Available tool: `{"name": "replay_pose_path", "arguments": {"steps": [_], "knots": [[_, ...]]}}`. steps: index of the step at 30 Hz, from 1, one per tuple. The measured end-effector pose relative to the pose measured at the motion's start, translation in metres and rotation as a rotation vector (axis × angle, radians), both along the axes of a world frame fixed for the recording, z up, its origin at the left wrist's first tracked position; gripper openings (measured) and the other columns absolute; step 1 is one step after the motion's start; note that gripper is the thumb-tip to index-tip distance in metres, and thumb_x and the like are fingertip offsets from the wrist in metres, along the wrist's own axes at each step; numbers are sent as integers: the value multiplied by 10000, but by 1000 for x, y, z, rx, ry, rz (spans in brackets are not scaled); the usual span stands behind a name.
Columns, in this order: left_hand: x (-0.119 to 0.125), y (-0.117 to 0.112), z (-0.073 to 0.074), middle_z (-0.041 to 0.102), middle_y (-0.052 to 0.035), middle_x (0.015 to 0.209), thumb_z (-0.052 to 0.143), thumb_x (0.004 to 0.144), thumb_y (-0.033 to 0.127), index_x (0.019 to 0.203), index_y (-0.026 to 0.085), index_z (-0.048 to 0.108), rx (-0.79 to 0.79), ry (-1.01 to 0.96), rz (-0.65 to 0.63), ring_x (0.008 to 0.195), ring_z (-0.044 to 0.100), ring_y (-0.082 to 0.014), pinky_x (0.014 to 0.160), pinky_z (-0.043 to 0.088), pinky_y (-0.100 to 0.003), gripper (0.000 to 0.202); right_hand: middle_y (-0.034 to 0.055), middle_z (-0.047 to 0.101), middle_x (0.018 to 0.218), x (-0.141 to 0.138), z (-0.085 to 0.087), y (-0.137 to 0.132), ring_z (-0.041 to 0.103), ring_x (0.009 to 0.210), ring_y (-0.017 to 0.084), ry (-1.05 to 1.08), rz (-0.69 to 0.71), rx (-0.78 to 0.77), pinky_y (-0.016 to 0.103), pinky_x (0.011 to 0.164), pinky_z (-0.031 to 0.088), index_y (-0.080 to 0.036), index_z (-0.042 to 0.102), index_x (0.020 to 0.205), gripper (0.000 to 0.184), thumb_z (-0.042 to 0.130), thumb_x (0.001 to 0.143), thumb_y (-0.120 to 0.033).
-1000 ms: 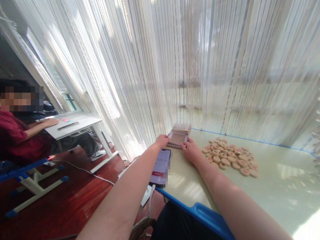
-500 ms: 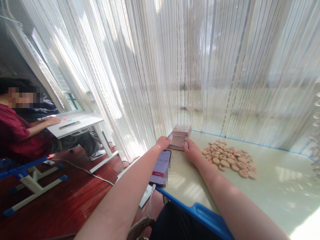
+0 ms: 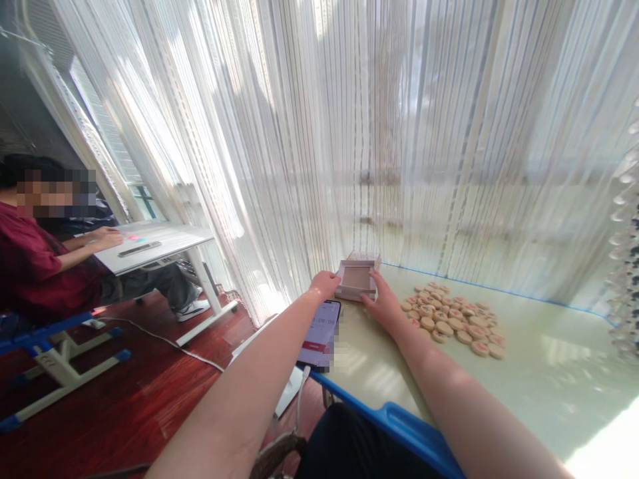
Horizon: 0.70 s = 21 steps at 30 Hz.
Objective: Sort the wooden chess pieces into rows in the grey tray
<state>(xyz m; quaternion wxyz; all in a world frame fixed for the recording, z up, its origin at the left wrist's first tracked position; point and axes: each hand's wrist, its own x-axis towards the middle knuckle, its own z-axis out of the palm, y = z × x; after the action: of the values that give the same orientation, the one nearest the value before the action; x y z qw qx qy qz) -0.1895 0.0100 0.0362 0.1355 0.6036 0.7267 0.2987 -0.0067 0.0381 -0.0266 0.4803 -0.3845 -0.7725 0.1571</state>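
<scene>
Nearest to me, the blue front rim [image 3: 399,426] of the pale green worktop [image 3: 549,372] cuts across the bottom of the frame, and both of my bare forearms stretch over it toward the far left corner. A phone [image 3: 322,324] lies face up at the worktop's left edge, just beside my left wrist, its screen lit with digits above a red band; a white cable [image 3: 301,392] hangs below it. Past the phone, my left hand [image 3: 324,283] curls its fingers against the left side of a shallow box [image 3: 355,279], while my right hand [image 3: 383,303] clasps the right side, fingers laid up along that edge. The box sits between the two hands at the back corner of the worktop, tipped so its open inside faces me. Just to the right of my right hand, a loose heap of round wooden game discs [image 3: 449,319] lies on the worktop, some marked in red. Behind it all, white striped curtains [image 3: 349,133] hang, glowing with daylight. Far off to the left, across a dark red wooden floor [image 3: 124,399], another person in a red top [image 3: 30,273] sits at a white desk [image 3: 154,243], one hand on it.
</scene>
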Motion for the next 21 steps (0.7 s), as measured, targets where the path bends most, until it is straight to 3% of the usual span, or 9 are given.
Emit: {"name": "replay_pose_path", "arguments": {"steps": [7,13,16,21], "knots": [[-3,-11,8,673,-68,907,527,745,351,840,157,668,43,-20,23,834,604,-194,685,425,-242,258,116,362,1391,-7,13,-20,464,1183,244,-15,-50,34,390,998,374,-180,634,967,267,505,734,-182],[-9,-30,11,641,-88,1039,516,770,433,1092,174,577,139,-148,39,905,598,-194,772,449,-275,418,138,427,1343,-4,40,-39,512,1131,264,-102,-24,120,421,938,420,-172,659,866,170,534,752,-188],[-3,-41,12,594,-91,1138,525,766,454,1215,222,495,214,-242,-8,928,591,-183,811,449,-293,506,113,466,1316,7,52,-48,566,1057,255,-181,-2,174,412,896,453,-190,664,807,121,574,729,-174],[26,-53,24,579,-95,1173,534,769,328,1177,188,541,306,-280,-119,1080,527,-198,912,404,-300,432,99,467,1316,45,66,-76,615,952,227,-280,2,299,381,828,492,-203,667,804,105,577,752,-195]]}}
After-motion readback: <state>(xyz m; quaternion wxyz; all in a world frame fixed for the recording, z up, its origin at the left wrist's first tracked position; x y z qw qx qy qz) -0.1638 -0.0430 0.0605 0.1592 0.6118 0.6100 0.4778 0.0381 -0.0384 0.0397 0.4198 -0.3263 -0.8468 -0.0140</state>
